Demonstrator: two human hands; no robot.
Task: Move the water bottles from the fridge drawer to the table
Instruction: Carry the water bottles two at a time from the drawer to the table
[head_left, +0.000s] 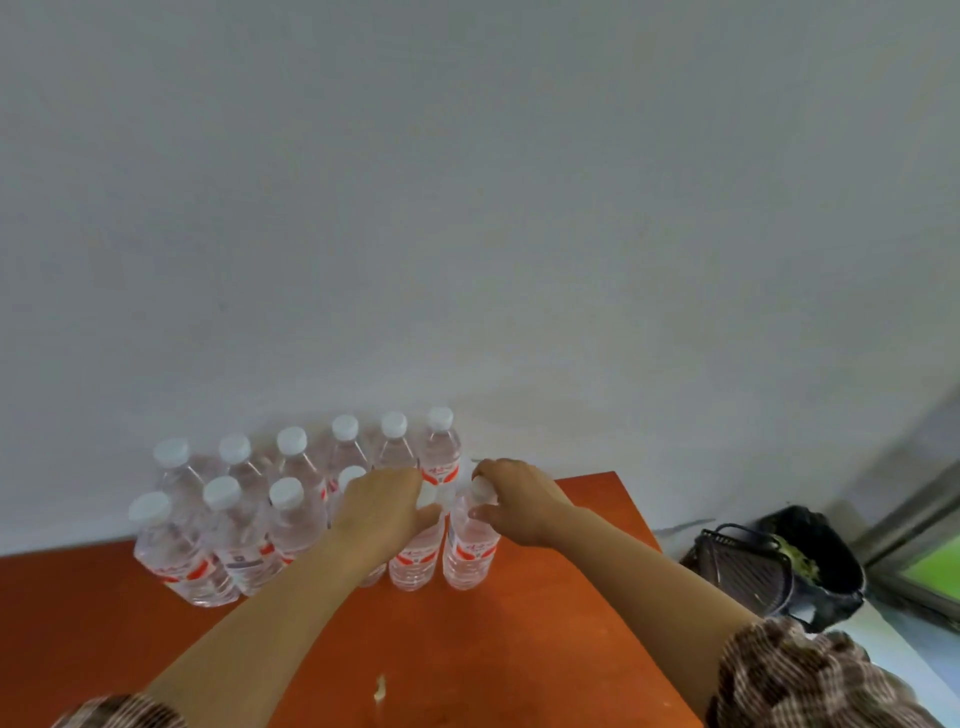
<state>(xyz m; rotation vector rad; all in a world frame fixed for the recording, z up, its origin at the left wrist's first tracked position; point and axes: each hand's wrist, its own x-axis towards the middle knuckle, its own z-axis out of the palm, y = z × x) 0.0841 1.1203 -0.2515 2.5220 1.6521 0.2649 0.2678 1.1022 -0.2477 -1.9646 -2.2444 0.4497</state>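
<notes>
A: Only the head view to go on. Where are the water bottles (291, 499)?

B: Standing upright in two rows on the orange table (545, 623), low and left of centre in the frame, the back row against the grey wall (467, 208). White caps, red-and-white labels, packed nearly touching. I would judge they are set tight so that more will fit along the table edge.

A: And the hands?

B: Both are at the right end of the front row. The left hand (382, 512) is closed over the top of one bottle (415, 558), covering its cap. The right hand (519, 501) grips the neck of the end bottle (470, 553), fingers curled just under the cap, which shows above them. Both bottles look to be standing on the table, so my guess is they are being set down or nudged into line, held high so the fingers don't knock the neighbours.

A: What can't you make out?

B: The fridge drawer is nowhere in the frame, so I cannot say how many bottles remain. The left forearm hides the bottle behind it, apart from a cap peeking out. At the right edge a dark bin (810, 566) and a dark slatted thing beside it are blurred; the bin's contents are unclear. A small pale scrap (381, 688) lies on the table near the bottom; I cannot tell what it is. Patterned sleeves (800, 680) are cut off by the lower corners.
</notes>
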